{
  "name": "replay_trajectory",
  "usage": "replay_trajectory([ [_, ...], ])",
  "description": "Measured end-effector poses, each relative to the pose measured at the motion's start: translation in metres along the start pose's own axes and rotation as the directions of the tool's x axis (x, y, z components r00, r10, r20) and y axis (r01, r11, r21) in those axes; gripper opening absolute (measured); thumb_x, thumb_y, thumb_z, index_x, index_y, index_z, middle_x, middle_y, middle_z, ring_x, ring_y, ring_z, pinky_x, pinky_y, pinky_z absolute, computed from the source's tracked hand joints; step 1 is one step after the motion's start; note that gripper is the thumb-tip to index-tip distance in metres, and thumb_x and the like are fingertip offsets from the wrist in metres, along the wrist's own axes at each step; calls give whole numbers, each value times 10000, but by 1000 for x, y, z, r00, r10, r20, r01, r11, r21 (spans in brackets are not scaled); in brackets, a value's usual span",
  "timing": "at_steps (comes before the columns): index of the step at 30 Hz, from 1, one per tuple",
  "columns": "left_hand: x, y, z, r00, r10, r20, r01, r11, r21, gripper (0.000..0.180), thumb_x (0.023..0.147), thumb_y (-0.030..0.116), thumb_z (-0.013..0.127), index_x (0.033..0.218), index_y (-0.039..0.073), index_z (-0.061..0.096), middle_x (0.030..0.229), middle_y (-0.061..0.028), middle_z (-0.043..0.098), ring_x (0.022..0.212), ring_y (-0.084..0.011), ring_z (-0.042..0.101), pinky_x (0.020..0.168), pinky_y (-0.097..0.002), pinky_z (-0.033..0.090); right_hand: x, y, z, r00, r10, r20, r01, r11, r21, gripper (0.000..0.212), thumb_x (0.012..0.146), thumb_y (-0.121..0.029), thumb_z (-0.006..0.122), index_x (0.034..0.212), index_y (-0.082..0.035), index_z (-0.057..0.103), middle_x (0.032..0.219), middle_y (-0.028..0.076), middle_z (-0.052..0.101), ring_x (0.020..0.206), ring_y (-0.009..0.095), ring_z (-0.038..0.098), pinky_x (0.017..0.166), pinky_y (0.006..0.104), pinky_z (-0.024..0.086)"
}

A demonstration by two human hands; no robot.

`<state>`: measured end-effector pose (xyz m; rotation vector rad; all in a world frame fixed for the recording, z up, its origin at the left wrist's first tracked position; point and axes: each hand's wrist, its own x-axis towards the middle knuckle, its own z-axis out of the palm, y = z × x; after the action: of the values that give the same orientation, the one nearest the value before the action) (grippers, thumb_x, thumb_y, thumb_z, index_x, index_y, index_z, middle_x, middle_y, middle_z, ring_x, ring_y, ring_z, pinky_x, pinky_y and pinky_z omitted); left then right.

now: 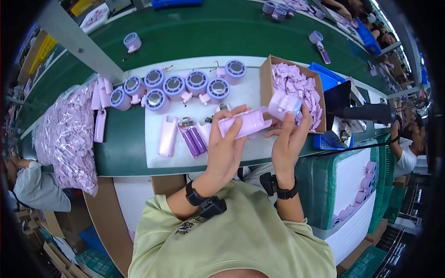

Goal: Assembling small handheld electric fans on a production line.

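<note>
My left hand (221,153) is wrapped round a lilac handle shell (248,123), its thumb lying along the trough-shaped side. In my right hand (288,147) is a round lilac fan head (281,104), gripped between thumb and fingers. The fan head meets or nearly meets the shell's right end; whether they are joined I cannot tell. Left of my left hand, a pair of purple battery cells (193,142) with a green circuit board (187,122) lies on the white mat (160,119). Another handle shell (168,137) lies beside them.
Several fan heads (174,87) stand along the mat's back. A cardboard box (266,83) of small lilac parts is behind my right hand. A bulging plastic bag (67,134) sits left; a black-handled tool (366,112) juts in right. Beyond runs a green conveyor belt (208,34).
</note>
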<state>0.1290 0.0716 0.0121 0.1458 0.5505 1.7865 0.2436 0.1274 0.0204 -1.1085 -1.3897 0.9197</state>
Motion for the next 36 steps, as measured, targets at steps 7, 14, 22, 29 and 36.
replay_trajectory([
  [7,-12,-17,-21,999,34,12,-36,953,300,197,942,34,569,1104,62,460,1225,-133,567,1174,-232,554,972,-356,461,2,15,10,965,-246,89,258,950,-174,505,936,-139,616,1371,-2,399,1278,161,449,1032,210,576,731,293,559],
  [14,-15,31,-24,915,-342,217,-97,334,937,207,933,71,560,1123,-8,544,975,-114,657,1031,-192,638,900,-337,502,-1,-11,-3,832,-346,434,493,819,-294,675,792,-183,786,1360,-33,452,1220,156,475,1117,272,532,833,343,523],
  [22,-4,33,-27,704,-662,259,413,678,609,212,931,133,528,1006,-46,613,856,-131,640,669,-178,638,609,-315,534,12,-46,-15,725,-368,583,626,706,-332,717,670,-211,851,1306,-66,554,1233,143,520,1075,304,563,849,357,508],
  [29,-7,46,-22,738,-631,240,382,683,623,264,976,189,494,1079,-34,590,771,-119,640,560,-151,603,476,-276,484,23,-65,-38,684,-200,701,588,720,-369,695,675,-138,820,1320,-98,565,1272,119,536,1077,292,581,862,373,506],
  [36,-13,49,-17,721,-665,194,375,610,698,405,1007,383,476,1119,8,578,814,-83,661,557,-129,617,485,-246,477,22,-65,-36,591,-117,798,578,752,-318,699,670,-96,811,1325,-125,568,1289,116,529,1085,290,580,877,368,500],
])
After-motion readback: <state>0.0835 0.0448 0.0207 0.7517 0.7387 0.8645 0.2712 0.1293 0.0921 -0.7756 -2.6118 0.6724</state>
